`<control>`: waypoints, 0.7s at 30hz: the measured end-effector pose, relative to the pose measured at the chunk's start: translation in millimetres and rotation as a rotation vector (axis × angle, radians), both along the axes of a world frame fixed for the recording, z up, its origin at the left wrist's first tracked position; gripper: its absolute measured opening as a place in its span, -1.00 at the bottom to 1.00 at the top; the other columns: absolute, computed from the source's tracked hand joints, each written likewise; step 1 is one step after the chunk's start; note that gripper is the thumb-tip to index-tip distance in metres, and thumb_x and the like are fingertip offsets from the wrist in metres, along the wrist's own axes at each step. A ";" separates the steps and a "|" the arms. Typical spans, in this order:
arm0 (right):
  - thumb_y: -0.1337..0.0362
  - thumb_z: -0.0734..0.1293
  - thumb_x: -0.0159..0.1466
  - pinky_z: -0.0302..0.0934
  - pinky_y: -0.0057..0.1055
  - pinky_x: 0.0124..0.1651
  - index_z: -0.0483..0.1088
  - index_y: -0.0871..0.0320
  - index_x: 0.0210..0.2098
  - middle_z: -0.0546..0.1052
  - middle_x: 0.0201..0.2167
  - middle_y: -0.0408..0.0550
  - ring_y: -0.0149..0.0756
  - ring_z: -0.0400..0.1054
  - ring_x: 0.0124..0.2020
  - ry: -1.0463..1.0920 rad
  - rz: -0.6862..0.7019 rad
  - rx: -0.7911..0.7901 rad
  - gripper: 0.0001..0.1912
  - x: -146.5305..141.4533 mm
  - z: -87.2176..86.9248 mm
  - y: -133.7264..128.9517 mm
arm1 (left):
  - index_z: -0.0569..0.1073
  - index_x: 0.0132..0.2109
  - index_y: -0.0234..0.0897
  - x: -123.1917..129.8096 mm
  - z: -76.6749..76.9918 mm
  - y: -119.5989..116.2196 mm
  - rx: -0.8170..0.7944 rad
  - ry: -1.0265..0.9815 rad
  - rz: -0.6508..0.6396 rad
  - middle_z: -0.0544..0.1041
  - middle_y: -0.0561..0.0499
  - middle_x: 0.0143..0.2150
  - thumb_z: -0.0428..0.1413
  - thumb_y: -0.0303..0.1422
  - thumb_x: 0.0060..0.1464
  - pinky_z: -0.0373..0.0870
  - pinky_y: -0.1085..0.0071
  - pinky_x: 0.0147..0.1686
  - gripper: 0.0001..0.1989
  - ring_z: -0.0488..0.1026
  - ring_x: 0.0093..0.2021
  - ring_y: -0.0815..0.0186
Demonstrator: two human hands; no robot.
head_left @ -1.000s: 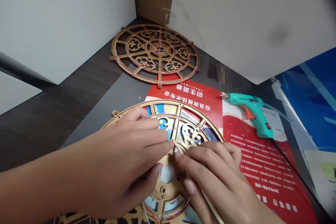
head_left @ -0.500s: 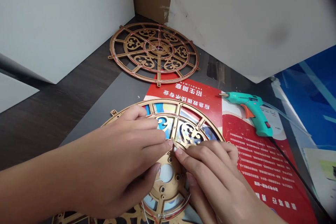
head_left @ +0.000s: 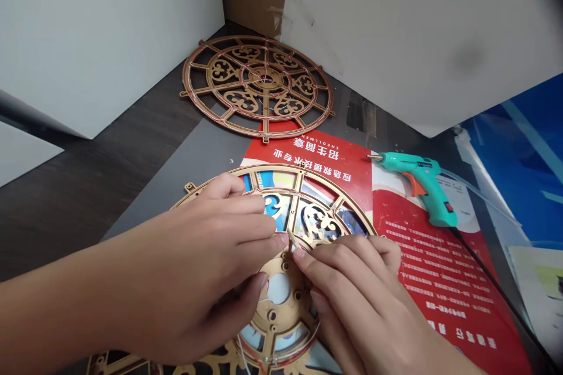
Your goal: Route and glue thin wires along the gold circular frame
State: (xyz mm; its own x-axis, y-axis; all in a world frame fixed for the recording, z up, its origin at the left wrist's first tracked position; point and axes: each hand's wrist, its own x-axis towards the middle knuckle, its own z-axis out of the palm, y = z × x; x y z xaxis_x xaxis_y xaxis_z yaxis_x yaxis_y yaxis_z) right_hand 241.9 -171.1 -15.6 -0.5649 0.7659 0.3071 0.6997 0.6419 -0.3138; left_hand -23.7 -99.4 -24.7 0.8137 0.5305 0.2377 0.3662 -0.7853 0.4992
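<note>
A round gold openwork frame (head_left: 268, 321) lies in front of me, with thin red and white wires (head_left: 308, 340) running in its grooves. My left hand (head_left: 211, 269) reaches over its left side, fingers curled, the index fingertip at a red wire just above the hub; a white wire comes out near the thumb. My right hand (head_left: 365, 293) rests on the right side, fingers bent. At its index fingertip shows a small pale pointed stick (head_left: 292, 239), touching the inner ring close to the left fingertip. Both palms are hidden.
A second wired gold frame (head_left: 266, 117) lies farther back between white panels (head_left: 396, 35). A teal glue gun (head_left: 420, 176) lies at the right on a red printed sheet (head_left: 440, 269), its black cord (head_left: 492, 287) trailing toward me.
Hardly anything differs. Both hands keep their places on the frame, with the right fingers shifted very slightly. The view has moved a little.
</note>
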 end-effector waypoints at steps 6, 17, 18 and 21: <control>0.34 0.20 0.73 0.30 -0.17 0.08 0.58 0.24 0.23 0.80 -0.03 -0.09 -0.25 0.66 -0.04 -0.007 0.002 0.032 -0.68 1.0 -0.3 -0.8 | 0.49 -0.20 -0.15 0.7 2.3 -0.8 -0.028 -0.007 0.005 0.51 0.08 -0.36 0.04 -0.41 0.47 0.33 0.08 -0.08 -0.79 0.42 -0.31 0.21; 0.48 0.26 0.59 0.45 -0.11 0.03 0.52 0.08 0.25 0.77 -0.02 -0.01 -0.09 0.68 -0.03 0.271 -0.185 -0.073 -0.64 -4.4 -1.1 -8.1 | 0.48 -0.20 -0.19 2.1 2.0 -3.3 0.159 0.034 -0.015 0.57 0.06 -0.28 0.05 -0.46 0.46 0.27 -0.02 -0.03 -0.80 0.41 -0.26 0.19; 0.50 0.26 0.58 0.45 -0.10 0.04 0.53 0.08 0.25 0.77 -0.02 0.00 -0.08 0.68 -0.03 0.274 -0.201 -0.058 -0.63 -5.0 -1.3 -8.5 | 0.51 -0.15 -0.19 3.2 1.1 -3.8 0.173 0.020 -0.007 0.60 0.06 -0.26 0.04 -0.47 0.47 0.26 -0.03 -0.02 -0.81 0.42 -0.24 0.19; 0.47 0.27 0.61 0.41 -0.15 0.03 0.54 0.13 0.22 0.78 -0.07 -0.04 -0.17 0.68 -0.08 0.176 -0.123 -0.038 -0.70 -3.0 0.4 -5.1 | 0.58 0.05 -0.21 4.8 -1.4 -4.1 0.169 -0.014 -0.006 0.63 0.07 -0.24 0.04 -0.47 0.47 0.26 -0.03 0.00 -0.78 0.44 -0.24 0.18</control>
State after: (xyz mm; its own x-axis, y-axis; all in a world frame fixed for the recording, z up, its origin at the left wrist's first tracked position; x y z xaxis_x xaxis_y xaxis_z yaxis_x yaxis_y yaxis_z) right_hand 238.9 -176.2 -15.2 -0.4062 0.8387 0.3628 0.7043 0.5403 -0.4605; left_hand -18.8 -103.5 -26.0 0.8126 0.4775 0.3343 0.3557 -0.8606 0.3645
